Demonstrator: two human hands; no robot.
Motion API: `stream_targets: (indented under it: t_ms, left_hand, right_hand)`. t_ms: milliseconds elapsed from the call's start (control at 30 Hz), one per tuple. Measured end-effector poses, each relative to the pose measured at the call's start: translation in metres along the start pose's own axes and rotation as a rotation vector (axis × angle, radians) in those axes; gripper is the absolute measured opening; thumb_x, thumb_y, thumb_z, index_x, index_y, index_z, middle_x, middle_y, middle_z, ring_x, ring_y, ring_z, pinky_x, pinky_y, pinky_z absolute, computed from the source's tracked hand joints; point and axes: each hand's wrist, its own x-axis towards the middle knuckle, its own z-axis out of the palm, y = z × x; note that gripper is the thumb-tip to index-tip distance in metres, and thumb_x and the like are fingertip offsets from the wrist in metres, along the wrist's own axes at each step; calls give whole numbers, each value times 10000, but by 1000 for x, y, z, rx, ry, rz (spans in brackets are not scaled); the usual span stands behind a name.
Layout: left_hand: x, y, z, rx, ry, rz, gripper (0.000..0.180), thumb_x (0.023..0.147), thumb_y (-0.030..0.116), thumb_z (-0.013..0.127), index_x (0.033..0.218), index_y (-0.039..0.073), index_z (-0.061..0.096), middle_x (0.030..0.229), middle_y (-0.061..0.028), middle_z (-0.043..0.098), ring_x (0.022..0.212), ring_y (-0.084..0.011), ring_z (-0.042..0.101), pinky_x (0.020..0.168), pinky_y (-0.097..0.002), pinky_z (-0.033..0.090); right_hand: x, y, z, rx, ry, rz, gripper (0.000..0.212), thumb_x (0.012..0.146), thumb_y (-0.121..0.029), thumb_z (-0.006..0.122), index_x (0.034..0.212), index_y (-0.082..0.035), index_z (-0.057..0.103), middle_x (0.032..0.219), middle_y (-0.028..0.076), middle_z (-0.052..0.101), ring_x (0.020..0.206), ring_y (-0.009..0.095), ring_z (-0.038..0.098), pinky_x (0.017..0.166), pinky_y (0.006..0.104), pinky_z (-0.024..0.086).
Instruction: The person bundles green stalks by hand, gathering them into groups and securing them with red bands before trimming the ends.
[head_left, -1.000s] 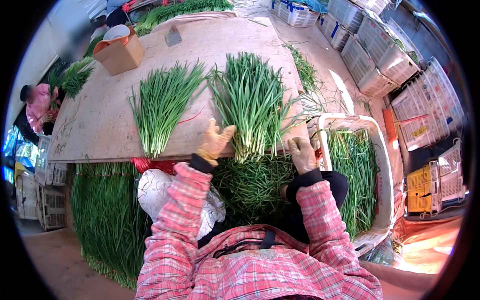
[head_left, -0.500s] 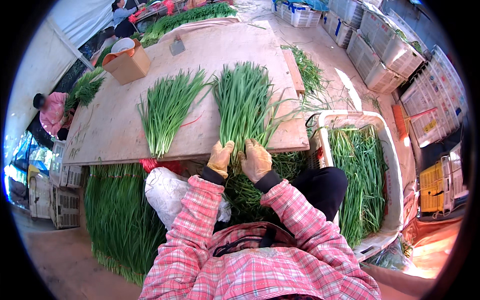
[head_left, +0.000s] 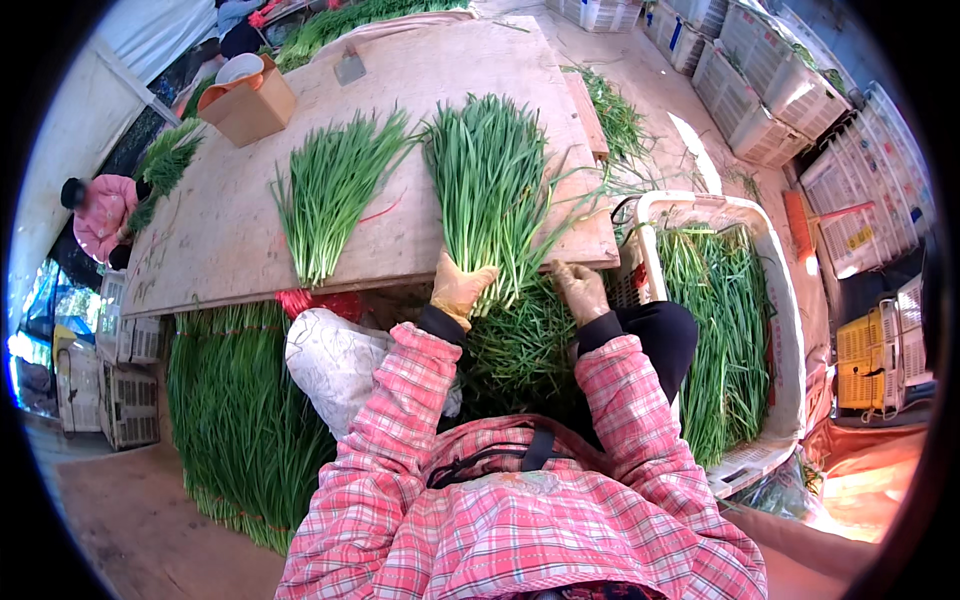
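A thick bunch of garlic chives (head_left: 487,190) lies on the wooden table, its pale stem ends jutting over the near edge. My gloved left hand (head_left: 462,288) is closed round the left side of those stem ends, thumb across them. To the right of the bunch, at the table edge, is my gloved right hand (head_left: 580,292). Its fingers are curled together; what they hold, if anything, cannot be made out. Left of this bunch a second, smaller bunch of chives (head_left: 338,195) rests on the table, a thin red tie (head_left: 382,212) beside it.
Loose chives (head_left: 520,345) lie below the table edge between my knees. A white crate (head_left: 787,330) of chives stands on the right, tied stacks (head_left: 235,400) on the left. A cardboard box (head_left: 250,108) sits on the table. A person in pink (head_left: 105,215) works at the far left.
My right hand has left the stem ends and moved right along the table edge. My left hand stays at the stems, its thumb now across them. The view has shifted slightly.
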Motion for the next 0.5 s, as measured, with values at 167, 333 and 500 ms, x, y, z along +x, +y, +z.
stream_targets:
  t_ms: [167, 333, 500]
  left_hand:
    - [-42, 24, 13, -134, -55, -30, 517, 707, -29, 662, 1176, -8, 445, 1010, -75, 583, 868, -153, 570, 785, -298, 480]
    - [-97, 33, 16, -164, -108, -164, 598, 719, -17, 669, 1235, 12, 369, 1076, -67, 548, 922, -148, 552, 827, -281, 458]
    - [-75, 16, -20, -431, -342, -340, 543, 809, 210, 686, 1241, 23, 416, 1127, -37, 545, 992, -125, 517, 874, -284, 423]
  right_hand:
    - [-23, -30, 28, 337, -245, 204, 588, 818, -506, 599, 998, 53, 583, 690, 17, 558, 555, 118, 519, 516, 242, 427]
    - [-35, -13, 39, 319, -231, 108, 529, 827, -392, 643, 1086, 58, 541, 974, 97, 616, 816, 146, 589, 724, 281, 484]
    - [-37, -27, 38, 406, -274, 80, 496, 789, -332, 702, 1073, 42, 542, 969, 91, 624, 810, 156, 595, 740, 301, 493]
